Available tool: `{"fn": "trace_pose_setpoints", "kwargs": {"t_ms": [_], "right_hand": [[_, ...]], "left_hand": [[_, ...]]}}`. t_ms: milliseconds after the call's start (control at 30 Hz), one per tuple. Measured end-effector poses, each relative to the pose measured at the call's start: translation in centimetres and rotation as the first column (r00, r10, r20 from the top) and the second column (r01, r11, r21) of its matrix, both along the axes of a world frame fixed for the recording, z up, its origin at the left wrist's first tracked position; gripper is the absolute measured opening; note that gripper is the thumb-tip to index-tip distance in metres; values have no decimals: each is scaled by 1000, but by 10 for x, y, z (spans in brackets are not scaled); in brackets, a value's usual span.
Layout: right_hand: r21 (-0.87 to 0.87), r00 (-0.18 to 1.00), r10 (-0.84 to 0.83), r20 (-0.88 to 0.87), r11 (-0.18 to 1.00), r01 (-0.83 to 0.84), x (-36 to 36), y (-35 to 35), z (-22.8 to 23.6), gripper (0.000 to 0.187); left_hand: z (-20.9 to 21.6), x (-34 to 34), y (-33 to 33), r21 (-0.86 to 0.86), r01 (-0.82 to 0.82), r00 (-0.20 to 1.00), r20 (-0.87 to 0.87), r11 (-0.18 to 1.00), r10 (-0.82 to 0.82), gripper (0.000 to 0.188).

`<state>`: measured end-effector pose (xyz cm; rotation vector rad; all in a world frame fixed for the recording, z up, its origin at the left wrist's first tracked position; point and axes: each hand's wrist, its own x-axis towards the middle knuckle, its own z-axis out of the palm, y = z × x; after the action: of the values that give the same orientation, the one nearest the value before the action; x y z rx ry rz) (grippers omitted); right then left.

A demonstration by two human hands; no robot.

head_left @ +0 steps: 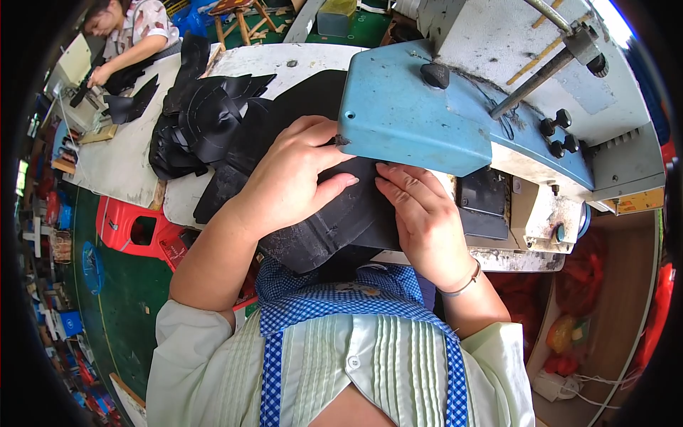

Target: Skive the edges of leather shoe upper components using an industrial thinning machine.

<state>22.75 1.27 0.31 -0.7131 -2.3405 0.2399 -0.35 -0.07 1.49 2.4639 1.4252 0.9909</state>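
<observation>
A black sheet piece, leather-like with a seam and dusty marks, lies across the work surface and hangs over its near edge toward my lap. My left hand rests on it beside the blue machine head, thumb apart from the fingers; some fingertips are hidden by the housing. Just right of it, my right hand lies on the same piece, its fingers stretched side by side and pointing in under the machine head. The working point of the machine is hidden beneath the blue cover.
Black cut pieces are heaped to the left on the white table. A red plastic stool stands below it. Another person works at a machine at the far left. An open compartment with red bags is at the lower right.
</observation>
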Motion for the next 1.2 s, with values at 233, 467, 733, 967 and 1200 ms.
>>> {"fn": "trace_pose_setpoints", "kwargs": {"t_ms": [233,467,733,967,1200], "right_hand": [[-5,1000,-3,-8,1000,3,-1,0,1,37],[-11,1000,-13,-18,1000,13,0,-1,0,35],[-15,1000,-11,-9,1000,10,1,-1,1,36],[-21,1000,-6,-17,1000,6,0,-1,0,35],[23,1000,-12,7,1000,12,0,-1,2,35]], "left_hand": [[1,-5,3,-66,66,996,66,996,-62,28],[2,-13,1,-182,131,986,131,975,-108,32],[-2,-23,3,-244,247,963,171,938,-210,42],[-7,-14,-4,-282,148,984,142,948,-112,36],[-9,-3,-6,-214,134,983,154,968,-102,13]]}}
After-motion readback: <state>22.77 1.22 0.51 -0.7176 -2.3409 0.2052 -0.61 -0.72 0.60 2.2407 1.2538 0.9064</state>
